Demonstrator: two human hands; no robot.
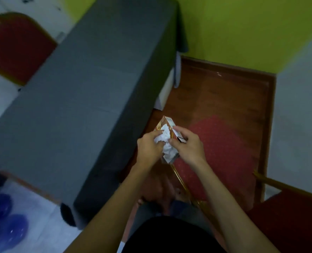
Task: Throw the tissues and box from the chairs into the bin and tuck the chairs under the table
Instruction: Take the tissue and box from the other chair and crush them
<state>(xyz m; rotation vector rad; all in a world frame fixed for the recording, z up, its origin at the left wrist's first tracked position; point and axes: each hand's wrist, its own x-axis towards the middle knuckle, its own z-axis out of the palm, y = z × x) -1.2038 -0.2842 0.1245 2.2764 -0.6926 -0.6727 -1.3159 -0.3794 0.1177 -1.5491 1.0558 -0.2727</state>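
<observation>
Crumpled white tissues (165,141) lie bunched against a small printed cardboard box (168,123), and both are held up in front of me above a red chair seat (217,148). My left hand (148,146) pinches the tissues from the left. My right hand (187,143) grips the box from the right, with its thumb against the tissues. The grey table (89,99) stretches away on the left. A second red chair (14,50) stands beyond the table at the far left, with something white on its top edge. No bin is in view.
A third red chair seat (294,221) with a gold frame sits at the lower right. Blue slippers (4,223) lie on the pale floor at the lower left. Green walls close off the far corner, and a white wall (299,125) runs along the right.
</observation>
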